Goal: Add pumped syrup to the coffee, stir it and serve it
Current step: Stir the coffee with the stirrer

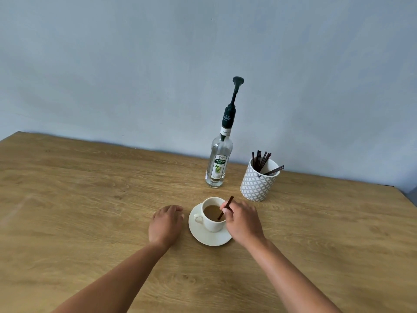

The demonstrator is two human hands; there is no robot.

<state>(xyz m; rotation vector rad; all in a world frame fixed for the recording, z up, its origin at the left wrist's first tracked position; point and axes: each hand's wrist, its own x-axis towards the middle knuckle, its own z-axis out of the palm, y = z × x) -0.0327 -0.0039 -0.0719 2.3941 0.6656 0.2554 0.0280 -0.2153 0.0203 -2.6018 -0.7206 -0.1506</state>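
Note:
A white cup (212,223) of light brown coffee stands on a white saucer (208,239) near the middle of the wooden table. My right hand (242,220) pinches a dark stir stick (229,203) whose lower end dips into the coffee. Just left of the saucer, my left hand (167,223) rests palm down on the table, holding nothing, fingers loosely curled. Behind the cup stands a clear syrup bottle (218,164) with a tall dark pump (235,93) on top.
A patterned white and grey holder (257,186) with several dark stir sticks stands right of the bottle. The wooden table (90,199) runs back to a pale blue wall. Its right edge shows at the far right.

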